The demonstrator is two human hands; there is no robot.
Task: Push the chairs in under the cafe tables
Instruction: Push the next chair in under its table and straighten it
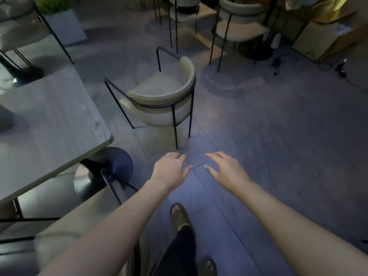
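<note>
A cream upholstered chair [159, 96] with a curved back and thin black metal legs stands out on the floor, to the right of a grey wood-grain cafe table [49, 120], its seat facing the table's far end. My left hand [171, 168] and my right hand [227, 170] reach forward side by side, palms down, fingers apart, a short way short of the chair's back and touching nothing. Another cream chair [65, 232] sits close at my lower left, partly under the table beside its round black pedestal base [111, 168].
More cream chairs [237, 26] stand at the back around further tables. A white planter with a green plant [63, 22] is at the back left. Boxes and cables [326, 40] lie at the back right. Grey tiled floor stretches to the right. My sandalled foot [179, 216] steps forward.
</note>
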